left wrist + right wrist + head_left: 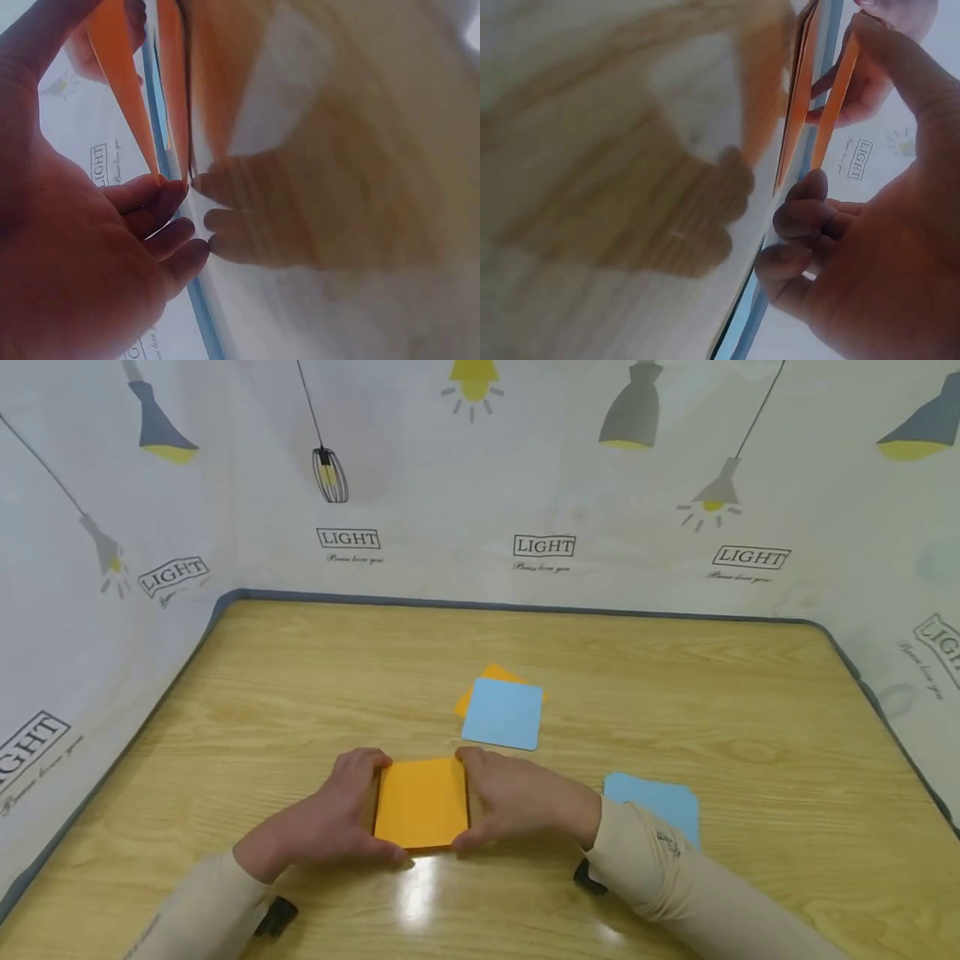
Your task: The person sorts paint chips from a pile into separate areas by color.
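Square orange cards lie between my two hands at the front of the table. My left hand holds their left side, thumb at the near corner and fingers at the far one. From the right, my right hand grips the opposite side the same way. Both wrist views show an upper orange layer raised at an angle, with a gap over lower orange cards close to the tabletop. The fingertips of both hands are down near the table surface.
Beyond the hands, a light blue square card overlaps an orange card. A pile of light blue cards sits at the right, partly behind the right sleeve. The glossy wooden table meets a lamp-printed sheet along its far edge.
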Demonstrator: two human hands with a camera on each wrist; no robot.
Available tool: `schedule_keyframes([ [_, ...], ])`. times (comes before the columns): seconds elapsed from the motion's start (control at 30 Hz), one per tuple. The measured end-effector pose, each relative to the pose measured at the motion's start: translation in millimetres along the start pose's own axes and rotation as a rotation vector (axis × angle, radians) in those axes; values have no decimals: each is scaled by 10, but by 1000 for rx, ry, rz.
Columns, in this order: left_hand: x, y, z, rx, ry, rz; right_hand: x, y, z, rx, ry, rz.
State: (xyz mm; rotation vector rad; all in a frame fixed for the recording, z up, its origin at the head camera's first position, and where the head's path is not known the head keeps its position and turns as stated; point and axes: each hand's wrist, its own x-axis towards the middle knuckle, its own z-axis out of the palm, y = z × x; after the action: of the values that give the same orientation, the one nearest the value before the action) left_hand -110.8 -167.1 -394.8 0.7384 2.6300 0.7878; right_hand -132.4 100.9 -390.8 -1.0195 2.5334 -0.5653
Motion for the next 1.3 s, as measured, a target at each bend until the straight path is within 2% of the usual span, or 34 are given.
schedule_keyframes([
  [0.33,-14,36,40,73,3,-5,20,-23,48,-88,-35,46],
  [0.63,-19,63,45,132,1,-12,33,-59,48,-170,-39,51],
  [0.83,-9,70,58,165,4,-13,34,-63,53,-182,-35,40],
  [1.1,-5,71,56,160,2,7,36,-48,50,-194,-35,37],
  [1.3,9,70,62,161,19,-6,41,-25,50,-148,-38,35],
])
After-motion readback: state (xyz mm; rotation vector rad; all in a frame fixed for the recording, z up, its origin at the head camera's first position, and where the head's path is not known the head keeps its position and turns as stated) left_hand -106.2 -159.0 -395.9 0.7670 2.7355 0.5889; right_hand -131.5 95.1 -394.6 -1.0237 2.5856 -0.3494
